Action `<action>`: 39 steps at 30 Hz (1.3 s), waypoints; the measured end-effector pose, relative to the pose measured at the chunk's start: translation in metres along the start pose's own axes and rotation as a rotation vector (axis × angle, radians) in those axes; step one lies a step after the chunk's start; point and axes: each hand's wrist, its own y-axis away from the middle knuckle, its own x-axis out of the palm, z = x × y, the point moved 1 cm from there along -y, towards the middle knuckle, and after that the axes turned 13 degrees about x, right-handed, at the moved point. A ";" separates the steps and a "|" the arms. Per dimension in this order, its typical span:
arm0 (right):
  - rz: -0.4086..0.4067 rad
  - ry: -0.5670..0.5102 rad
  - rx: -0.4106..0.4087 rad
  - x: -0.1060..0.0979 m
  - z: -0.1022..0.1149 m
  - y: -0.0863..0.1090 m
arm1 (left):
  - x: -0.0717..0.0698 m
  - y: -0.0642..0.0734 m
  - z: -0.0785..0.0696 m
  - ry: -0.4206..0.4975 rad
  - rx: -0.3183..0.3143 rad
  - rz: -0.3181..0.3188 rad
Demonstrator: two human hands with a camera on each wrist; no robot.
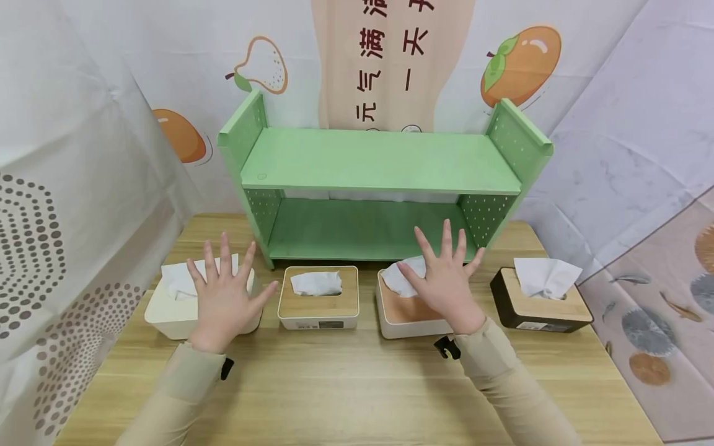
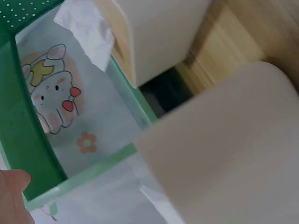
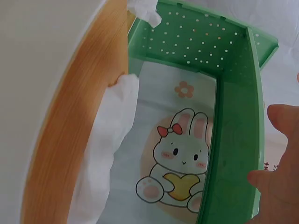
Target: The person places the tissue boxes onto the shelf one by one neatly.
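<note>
My left hand [image 1: 224, 308] hovers with fingers spread over a cream tissue box [image 1: 167, 317] at the far left, hiding part of it. My right hand [image 1: 446, 282], fingers also spread, is above a white tissue box with a wooden lid [image 1: 409, 308] and overlaps its right side. Neither hand holds anything. Between the hands sits a smaller white tissue box with a bamboo lid [image 1: 319, 306]. A black tissue box with a light wooden lid [image 1: 543, 303] is at the far right. White tissue sticks out of each box.
Behind the boxes stands a green two-tier shelf [image 1: 385, 161] with raised, perforated side panels. The boxes line up in front of it on a wood-grain table [image 1: 346, 390]. Printed cloth [image 1: 290, 31] hangs at the back and sides.
</note>
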 end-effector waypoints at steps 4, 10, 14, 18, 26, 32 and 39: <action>0.014 0.021 -0.012 0.004 0.008 0.002 | 0.000 0.008 0.008 -0.017 -0.003 0.000; 0.013 -0.005 -0.028 0.014 0.026 0.003 | -0.001 0.020 0.024 -0.042 -0.031 0.009; 0.010 -0.034 -0.048 0.021 0.036 0.005 | -0.001 0.028 0.034 -0.057 -0.043 0.021; 0.034 -0.058 -0.072 0.027 0.047 0.007 | -0.002 0.036 0.045 -0.064 -0.052 0.030; 0.074 -0.041 -0.137 0.050 0.071 0.011 | -0.004 0.059 0.063 -0.050 -0.099 0.044; 0.148 -0.036 -0.183 0.069 0.095 0.013 | -0.002 0.075 0.078 -0.047 -0.133 0.031; 0.214 -0.046 -0.223 0.095 0.119 0.016 | 0.003 0.086 0.091 0.000 -0.179 0.042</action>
